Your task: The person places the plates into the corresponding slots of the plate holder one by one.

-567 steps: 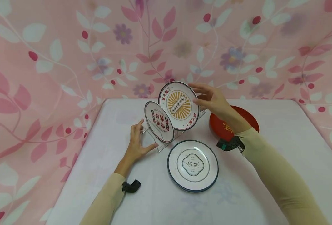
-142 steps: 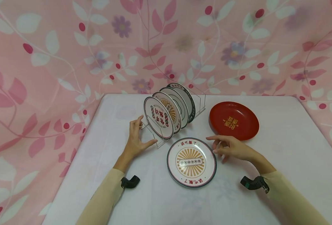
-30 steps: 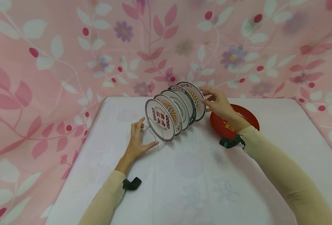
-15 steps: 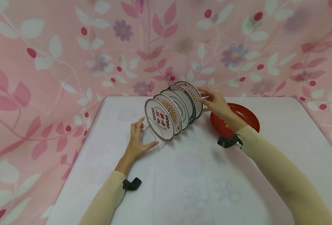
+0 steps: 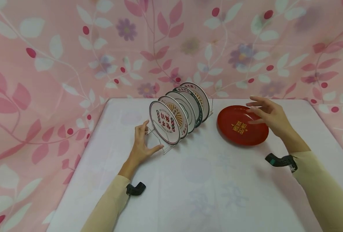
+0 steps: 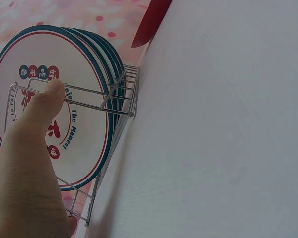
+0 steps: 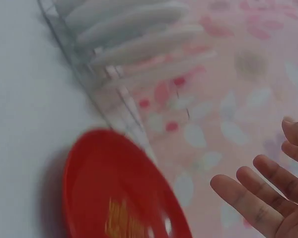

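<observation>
Several round white plates stand upright in a row in a wire plate rack [image 5: 169, 149]. Red lettering marks the front plate [image 5: 161, 124]; a green-rimmed and a yellow-rayed plate stand farther back. My left hand [image 5: 140, 149] spans the rack's near end, fingers at its left corner and thumb at its right. Seen from the left wrist, the thumb [image 6: 49, 99] lies against the end wire in front of the plate. My right hand [image 5: 271, 117] is in the air over the right edge of a red plate [image 5: 248, 130] with gold characters, fingers spread and holding nothing.
The red plate lies to the right of the rack on a white-covered table [image 5: 188, 199]. A pink floral cloth [image 5: 171, 48] hangs behind the table's back edge. Small black cameras [image 5: 136, 188] sit on both wrists.
The yellow-rayed plate from the middle of the table now stands at the rack's far end. My right hand has let go of it and moved right, above the red plate. The left hand stays put.
</observation>
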{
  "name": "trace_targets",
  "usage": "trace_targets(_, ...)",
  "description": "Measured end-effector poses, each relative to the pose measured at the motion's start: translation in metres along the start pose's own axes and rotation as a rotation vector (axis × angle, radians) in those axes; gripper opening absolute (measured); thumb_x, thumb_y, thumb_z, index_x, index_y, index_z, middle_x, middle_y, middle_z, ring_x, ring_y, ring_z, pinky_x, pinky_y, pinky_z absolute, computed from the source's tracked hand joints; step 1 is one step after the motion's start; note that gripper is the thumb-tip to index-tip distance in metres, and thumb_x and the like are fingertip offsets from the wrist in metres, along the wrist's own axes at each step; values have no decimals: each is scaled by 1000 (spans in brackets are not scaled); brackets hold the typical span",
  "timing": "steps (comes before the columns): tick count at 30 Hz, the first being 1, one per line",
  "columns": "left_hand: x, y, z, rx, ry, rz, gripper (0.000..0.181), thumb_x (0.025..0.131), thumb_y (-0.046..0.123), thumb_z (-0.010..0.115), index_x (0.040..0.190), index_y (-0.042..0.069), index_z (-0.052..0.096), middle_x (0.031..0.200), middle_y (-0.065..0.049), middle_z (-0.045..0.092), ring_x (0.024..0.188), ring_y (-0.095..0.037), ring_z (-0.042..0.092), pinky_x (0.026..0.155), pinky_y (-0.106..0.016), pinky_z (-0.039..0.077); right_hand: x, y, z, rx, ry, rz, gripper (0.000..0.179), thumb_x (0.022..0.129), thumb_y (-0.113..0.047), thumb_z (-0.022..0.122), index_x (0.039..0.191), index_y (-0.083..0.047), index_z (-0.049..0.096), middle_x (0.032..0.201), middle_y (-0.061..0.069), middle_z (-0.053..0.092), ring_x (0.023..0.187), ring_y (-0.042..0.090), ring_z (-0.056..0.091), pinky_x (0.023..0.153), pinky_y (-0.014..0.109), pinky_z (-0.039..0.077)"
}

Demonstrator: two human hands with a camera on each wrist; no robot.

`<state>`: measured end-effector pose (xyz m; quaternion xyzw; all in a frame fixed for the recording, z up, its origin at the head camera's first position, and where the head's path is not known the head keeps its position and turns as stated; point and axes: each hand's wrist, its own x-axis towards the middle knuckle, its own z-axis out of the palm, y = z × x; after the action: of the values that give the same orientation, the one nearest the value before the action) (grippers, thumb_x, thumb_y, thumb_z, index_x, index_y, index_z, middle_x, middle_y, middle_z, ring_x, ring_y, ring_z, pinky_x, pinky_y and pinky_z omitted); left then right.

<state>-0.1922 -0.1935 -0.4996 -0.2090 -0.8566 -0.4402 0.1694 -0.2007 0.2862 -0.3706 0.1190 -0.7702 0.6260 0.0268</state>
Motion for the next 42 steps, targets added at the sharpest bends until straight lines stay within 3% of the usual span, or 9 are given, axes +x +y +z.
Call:
trace_targets(4,1,-1,-1,1,5,1,116,64,36,90,156,24,20,126,-16,34,115,-28,40,100,-48,37,-25,22,-38,63,79,62,45,97,-7,59,141,-10,51,113,-6,67,93,4,69,60,29,57)
trace_targets(8,1,-2,0,-1,9,10,117,64,33,91,156,23,21,125,-17,34,114,-29,41,99,-47,37,-45,45,-66,84,147,192,45,98,-16,59,141,-17,50,110,-13,67,90,2,68,61,26,57)
trace_targets(12,1,-1,1,-11,3,10,118,63,33,91,156,23,20,125,-17,34,113,-32,41,99,-46,37,-60,67,-80,112,137,303,41,99,-21,57,139,-25,50,104,-18,67,86,2,68,62,26,57)
trace_targets(16,1,0,1,-25,-1,8,117,64,34,91,157,24,20,125,-18,34,113,-33,41,99,-46,36,-61,79,-77,99,58,366,49,100,-22,55,147,-22,40,103,-16,67,85,7,70,65,31,58)
trace_targets(18,1,0,0,-29,2,13,116,65,35,90,156,24,20,124,-20,34,113,-33,40,99,-47,36,-58,81,-71,34,22,396,59,101,-27,54,154,-18,29,106,-15,63,84,8,70,67,34,59)
trace_targets(22,1,1,0,-33,6,22,115,65,34,90,156,22,21,123,-22,34,112,-34,40,99,-49,36,-48,84,-58,-103,-19,483,78,99,-38,54,158,-12,10,124,4,48,85,4,64,73,34,58)
trace_targets(27,0,1,0,-28,0,7,116,64,32,90,156,24,21,124,-19,34,112,-33,40,99,-49,36,-44,89,-49,-133,-19,542,76,102,-31,51,157,-5,6,141,24,30,86,1,58,76,29,58)
trace_targets(34,-2,-1,1,-26,4,-3,117,63,31,91,156,25,20,123,-20,34,113,-33,39,99,-49,37,-47,88,-50,-50,-11,608,73,103,-31,49,158,-7,7,143,14,29,90,2,58,82,27,56)
trace_targets(42,-1,1,2,-24,19,19,116,63,30,91,156,18,23,122,-18,35,110,-33,40,96,-51,36,-49,90,-50,-18,9,596,76,101,-35,53,158,-9,10,131,2,38,89,2,60,80,25,56)
